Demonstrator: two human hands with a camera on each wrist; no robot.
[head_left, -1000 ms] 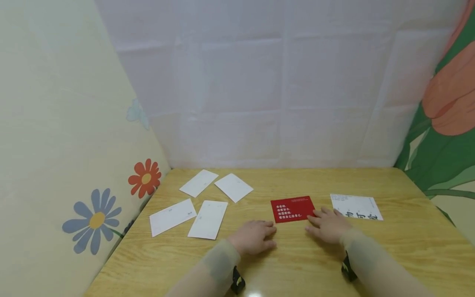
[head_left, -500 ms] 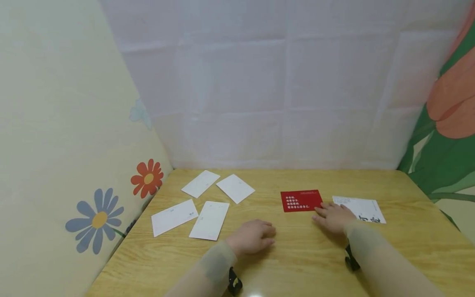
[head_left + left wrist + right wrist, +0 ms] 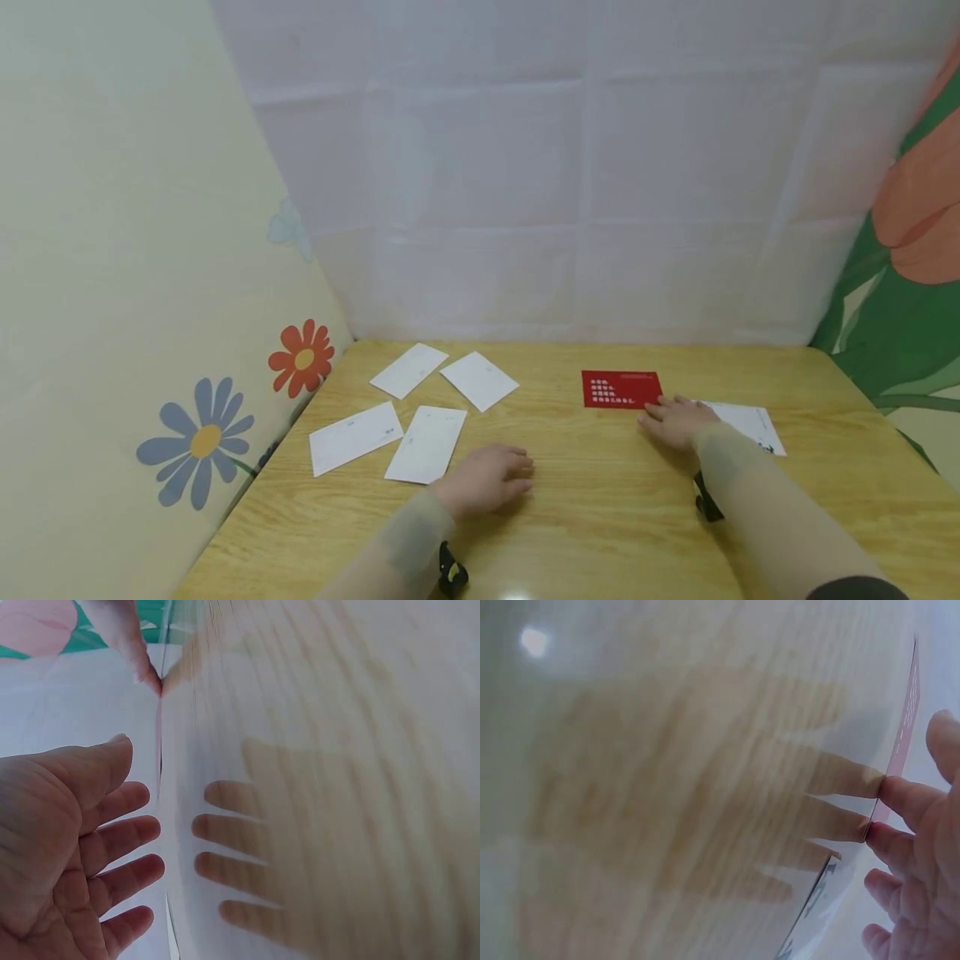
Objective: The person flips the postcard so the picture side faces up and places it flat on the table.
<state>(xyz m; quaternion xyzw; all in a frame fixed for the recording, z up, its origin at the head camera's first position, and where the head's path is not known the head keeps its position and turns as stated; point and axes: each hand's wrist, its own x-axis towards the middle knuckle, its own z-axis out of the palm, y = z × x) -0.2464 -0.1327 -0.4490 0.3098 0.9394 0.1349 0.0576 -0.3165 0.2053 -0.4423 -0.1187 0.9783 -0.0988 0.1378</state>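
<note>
A red card [image 3: 621, 389] with white lettering lies flat toward the back right of the table. The fingertips of my right hand [image 3: 677, 423] touch its near right corner, fingers stretched out; the right wrist view shows them on the card's edge [image 3: 904, 739]. Part of a white card with dark characters [image 3: 752, 425] is hidden behind that hand and forearm. My left hand [image 3: 483, 481] hovers above the table, fingers slightly bent and spread, holding nothing. Just behind it lies a white card [image 3: 426, 444], its near corner close to the hand.
Three more white cards, an upper left one [image 3: 409, 371], an upper right one [image 3: 479, 381] and a lower left one [image 3: 356, 438], lie on the left of the wooden table [image 3: 592, 533]. A pale curtain [image 3: 480, 208] hangs along the back edge.
My right hand has slid the red card away toward the back and right. My left hand has drawn back a little to the left.
</note>
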